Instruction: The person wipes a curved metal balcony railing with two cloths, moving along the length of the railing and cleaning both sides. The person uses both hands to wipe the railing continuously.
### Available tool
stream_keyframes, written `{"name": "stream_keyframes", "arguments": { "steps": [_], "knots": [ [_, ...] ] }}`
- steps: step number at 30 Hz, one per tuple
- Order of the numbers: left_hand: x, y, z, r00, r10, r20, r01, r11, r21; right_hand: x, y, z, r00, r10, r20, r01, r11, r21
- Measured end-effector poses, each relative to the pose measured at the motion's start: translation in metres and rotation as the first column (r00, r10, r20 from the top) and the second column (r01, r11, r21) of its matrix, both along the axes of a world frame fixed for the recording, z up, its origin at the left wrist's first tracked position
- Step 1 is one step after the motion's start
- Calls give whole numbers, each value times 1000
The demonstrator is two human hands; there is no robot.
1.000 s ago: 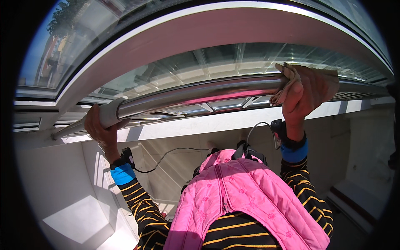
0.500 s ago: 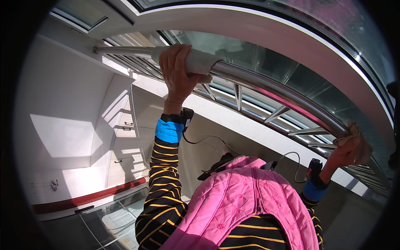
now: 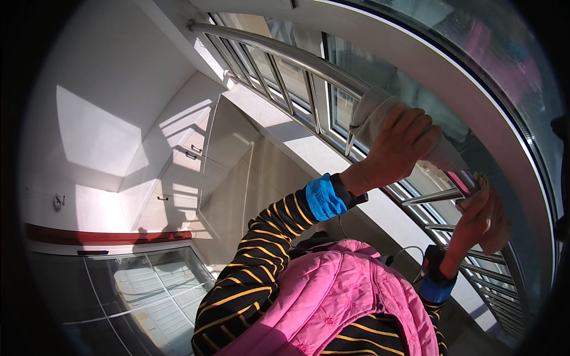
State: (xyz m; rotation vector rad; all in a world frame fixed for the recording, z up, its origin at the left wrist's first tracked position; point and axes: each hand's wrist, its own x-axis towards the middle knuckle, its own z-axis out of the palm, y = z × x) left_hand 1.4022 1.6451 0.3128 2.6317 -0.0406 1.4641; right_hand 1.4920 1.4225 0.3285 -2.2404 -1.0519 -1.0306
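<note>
A shiny metal handrail runs in front of the window, bending with the lens. My left hand is closed over a grey cloth that is wrapped round the rail's middle. Further right, my right hand grips a second, brownish cloth against the same rail. A short bare stretch of rail shows between the two hands. Striped sleeves with blue cuffs cover both my arms, and a dark strap sits at each wrist.
Slanting metal bars stand below the rail, beside a white sill. The window glass lies behind. Drawer fronts with dark handles stand at left, near a red ledge and a glass pane. A thin cable hangs near my right wrist.
My left hand has moved right along the rail with the grey cloth, closer to my right hand. The view has turned, and my right hand still holds its cloth at the rail.
</note>
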Motion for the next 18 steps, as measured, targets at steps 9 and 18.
{"name": "stream_keyframes", "arguments": {
  "steps": [9, 18],
  "knots": [
    [-9, 15, 21, 995, -92, 22, 91, 995, 41, 7, 35, 23, 989, 149, 8, -144, 968, -205],
    [-35, 87, 23, 993, -93, -78, 107, 974, 200, 5, 32, -10, 923, 122, -366, -69, 985, 155]
  ]
}}
